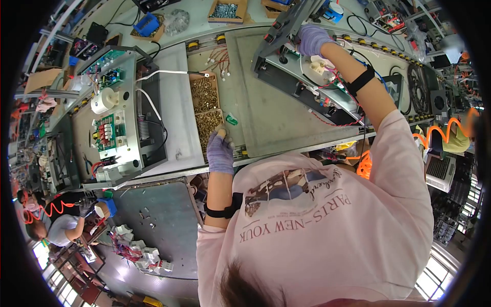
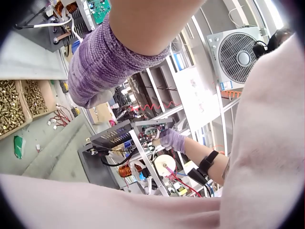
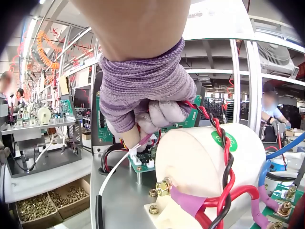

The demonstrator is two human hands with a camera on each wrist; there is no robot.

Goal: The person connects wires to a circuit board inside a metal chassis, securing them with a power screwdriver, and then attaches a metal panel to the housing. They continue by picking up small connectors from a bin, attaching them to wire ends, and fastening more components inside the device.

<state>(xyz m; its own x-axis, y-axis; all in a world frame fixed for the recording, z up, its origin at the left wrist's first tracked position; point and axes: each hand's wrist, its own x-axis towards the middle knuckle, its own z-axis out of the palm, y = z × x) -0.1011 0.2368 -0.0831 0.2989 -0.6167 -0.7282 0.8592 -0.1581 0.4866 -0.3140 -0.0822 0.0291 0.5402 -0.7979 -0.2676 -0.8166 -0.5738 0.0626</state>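
In the head view the left hand (image 1: 221, 151), in a purple glove, is at the front end of a box of brass fasteners (image 1: 208, 123), fingertips bent over its edge; whether they hold a fastener cannot be told. Its fingers are mostly hidden behind the glove cuff in the left wrist view. The gloved right hand (image 1: 313, 41) reaches into an open device chassis (image 1: 296, 84). In the right wrist view the curled fingers of the right hand (image 3: 152, 102) pinch wires (image 3: 145, 140) above a small green board, beside a large white cylinder (image 3: 205, 157) with twisted red and black wires.
A second opened device (image 1: 115, 123) stands at the left. Loose wire leads (image 1: 221, 61) and a green scrap (image 1: 231, 119) lie near the fastener box. More bins (image 1: 227, 11) line the far side. Another person (image 1: 64, 230) is at the lower left.
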